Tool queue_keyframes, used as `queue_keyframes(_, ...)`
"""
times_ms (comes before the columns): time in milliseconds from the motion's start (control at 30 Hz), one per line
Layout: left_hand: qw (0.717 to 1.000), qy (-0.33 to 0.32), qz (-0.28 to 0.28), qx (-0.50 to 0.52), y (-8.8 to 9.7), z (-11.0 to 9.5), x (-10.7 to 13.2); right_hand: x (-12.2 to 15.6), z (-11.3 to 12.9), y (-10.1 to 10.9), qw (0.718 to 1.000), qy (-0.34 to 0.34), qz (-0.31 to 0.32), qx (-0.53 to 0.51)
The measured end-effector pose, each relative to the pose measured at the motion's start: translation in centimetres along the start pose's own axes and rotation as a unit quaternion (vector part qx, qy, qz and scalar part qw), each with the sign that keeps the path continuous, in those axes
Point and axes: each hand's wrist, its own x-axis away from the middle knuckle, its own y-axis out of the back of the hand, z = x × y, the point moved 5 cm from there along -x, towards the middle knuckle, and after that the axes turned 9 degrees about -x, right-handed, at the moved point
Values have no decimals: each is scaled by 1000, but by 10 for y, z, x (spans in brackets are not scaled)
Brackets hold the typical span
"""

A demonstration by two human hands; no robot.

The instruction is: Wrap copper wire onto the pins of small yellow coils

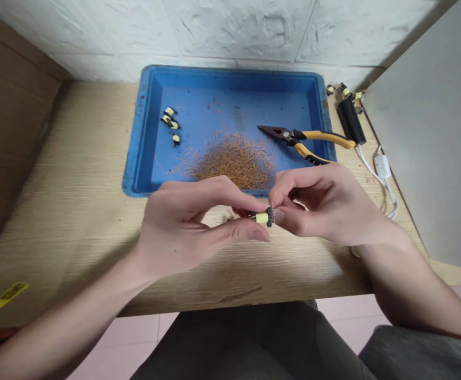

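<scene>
Both hands meet over the near edge of the wooden table (75, 211). My left hand (186, 221) pinches a small yellow-taped coil with black pins (262, 217) between thumb and forefinger. My right hand (321, 203) is closed on the coil's other end, fingertips pressed at its pins. Behind the hands sits a blue tray (143, 137) holding a heap of fine copper wire scraps (234, 161) and a few small yellow coils (170, 122) near its left side.
Yellow-handled long-nose pliers (305, 142) lie across the tray's right rim. A black cylindrical tool (351, 120) with a white cord (383, 169) lies at the right, more small coils (347, 92) behind it. A grey panel stands at the right, a white wall behind.
</scene>
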Motion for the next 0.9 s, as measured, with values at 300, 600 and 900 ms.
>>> queue_keyframes(300,1000,-3,9,11,-2,1,1,0,2,0,1000,10,-19,-5)
queue_keyframes(600,977,-154,10,-144,1,-1,2,-3,-1,4,998,13,-58,-4)
queue_keyframes(900,888,-303,-13,-345,1,-5,7,-8,-5,4,999,13,-45,-5)
